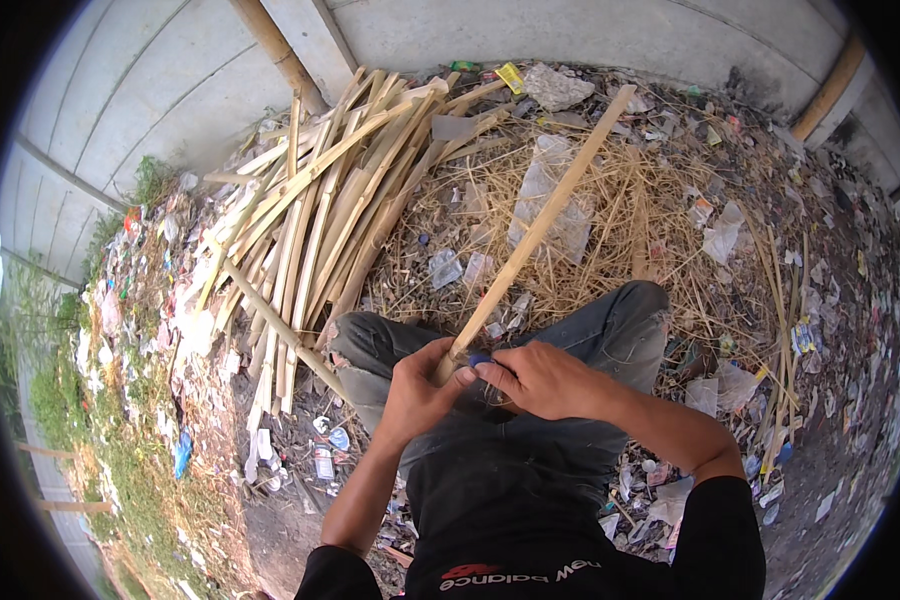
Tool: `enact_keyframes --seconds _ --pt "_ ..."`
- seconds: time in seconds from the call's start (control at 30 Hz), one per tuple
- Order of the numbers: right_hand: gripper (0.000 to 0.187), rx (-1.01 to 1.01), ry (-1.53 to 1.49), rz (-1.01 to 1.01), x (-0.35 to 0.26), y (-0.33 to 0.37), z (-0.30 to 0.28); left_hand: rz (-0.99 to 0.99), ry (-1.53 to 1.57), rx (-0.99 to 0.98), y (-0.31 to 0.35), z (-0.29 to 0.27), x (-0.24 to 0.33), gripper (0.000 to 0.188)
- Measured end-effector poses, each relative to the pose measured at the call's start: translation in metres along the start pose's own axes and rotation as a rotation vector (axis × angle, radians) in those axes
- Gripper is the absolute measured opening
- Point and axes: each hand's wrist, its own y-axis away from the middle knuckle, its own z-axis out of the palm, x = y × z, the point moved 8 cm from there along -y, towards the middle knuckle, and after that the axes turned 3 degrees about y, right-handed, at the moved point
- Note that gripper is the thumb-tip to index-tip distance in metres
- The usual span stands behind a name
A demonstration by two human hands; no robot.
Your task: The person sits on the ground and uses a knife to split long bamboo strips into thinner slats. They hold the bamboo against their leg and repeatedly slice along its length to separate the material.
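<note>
A long, pale bamboo strip (542, 228) slants up and to the right from my lap. My left hand (422, 388) is closed round its near end. Close beside it, my right hand (550, 380) is closed on a small dark blue object (479, 358). Most of that object is hidden by my fingers, so its kind cannot be told. Both thumbs meet at the strip's lower end, above my bent legs in worn jeans (605, 335).
A big heap of split bamboo strips (320, 200) lies ahead on the left. Straw-like shavings (620, 225) and scattered litter cover the ground ahead and right. A grey stone (558, 87) sits near the concrete wall (590, 35). Bamboo posts (282, 55) lean there.
</note>
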Motion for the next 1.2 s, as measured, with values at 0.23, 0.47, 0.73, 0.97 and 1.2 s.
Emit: enact_keyframes --seconds 0.23,0.47,0.73,0.97,1.2 --pt "0.053 -0.016 -0.151 -0.026 -0.001 0.001 0.001 0.018 0.017 0.008 0.0 0.001 0.005 0.043" --pt "0.052 0.018 -0.156 -0.049 -0.005 0.002 -0.001 -0.055 -0.097 0.006 -0.002 -0.001 0.007 0.04" --pt "0.048 0.106 -0.129 -0.012 -0.001 -0.003 0.007 -0.034 -0.155 0.034 -0.006 -0.002 0.008 0.036" --pt "0.047 0.256 -0.106 -0.059 -0.001 -0.005 0.015 -0.054 -0.206 0.074 -0.01 -0.006 0.015 0.036" --pt "0.04 0.274 0.131 -0.09 0.005 -0.002 0.019 -0.09 -0.07 -0.039 -0.007 -0.001 -0.007 0.031"
